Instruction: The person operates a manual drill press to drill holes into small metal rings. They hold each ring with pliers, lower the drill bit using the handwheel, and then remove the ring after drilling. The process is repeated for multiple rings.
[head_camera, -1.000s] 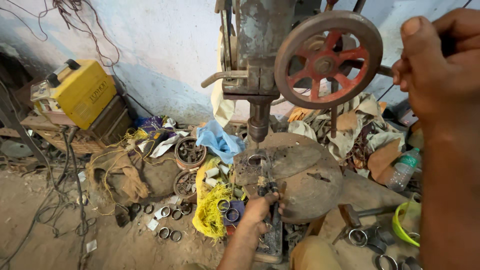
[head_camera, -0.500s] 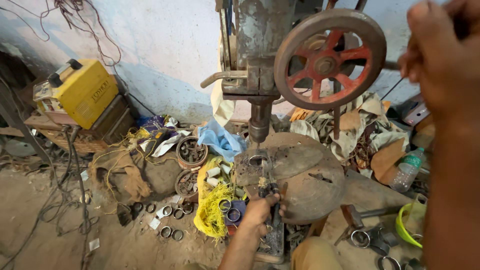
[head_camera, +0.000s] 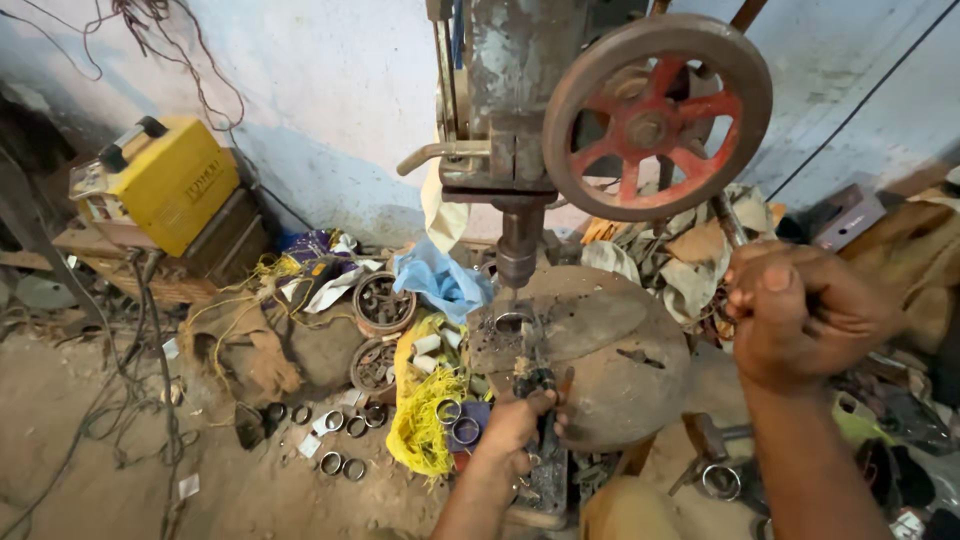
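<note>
Gripping a clamp (head_camera: 541, 395) in the left hand (head_camera: 520, 425), fingers clenched round it, holding a ring (head_camera: 512, 322) on the round table (head_camera: 610, 350) straight under the drill bit (head_camera: 514, 292). Clamp's long axis running from hand away toward the bit, ring lying beyond the fingers, left hand much nearer. Clenching the right hand (head_camera: 800, 310) round the feed lever (head_camera: 728, 225) below the red wheel (head_camera: 655, 115). More rings (head_camera: 335, 440) lying loose on the floor, not in any container; yellow box (head_camera: 165, 180) well apart.
</note>
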